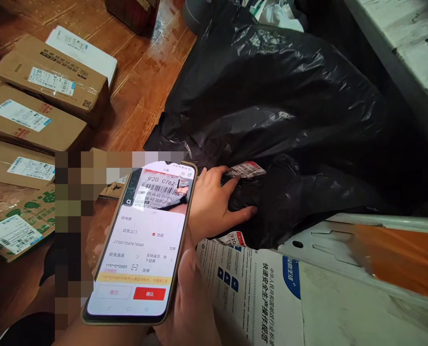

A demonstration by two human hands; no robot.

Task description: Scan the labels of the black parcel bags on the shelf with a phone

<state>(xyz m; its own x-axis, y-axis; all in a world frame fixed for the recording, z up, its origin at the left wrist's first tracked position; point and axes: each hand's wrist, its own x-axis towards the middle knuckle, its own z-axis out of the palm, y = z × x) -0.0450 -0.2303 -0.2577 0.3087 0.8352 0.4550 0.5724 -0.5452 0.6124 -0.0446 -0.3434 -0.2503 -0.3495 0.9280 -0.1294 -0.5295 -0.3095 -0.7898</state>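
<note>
My right hand [190, 293] is wrapped round a smartphone [138, 250], its thumb along the right edge. The lit screen has a camera picture of a barcode label at the top, text lines below and a red button at the bottom. Beyond the phone, my left hand [210, 202] lies on a large black plastic bag [271, 101], fingers and thumb spread apart. Its index fingertip is by a red and white shipping label [248, 169] on the bag. A second label [232, 239] shows partly below the hand. The phone hides my left wrist.
Several labelled cardboard boxes [30, 115] and a white parcel [82, 55] lie on the wooden floor [138, 105] at left. At lower right are a metal shelf edge [308, 235] and a printed poster [271, 298]. A pale counter [409, 33] runs along the upper right. A blurred patch covers part of the left.
</note>
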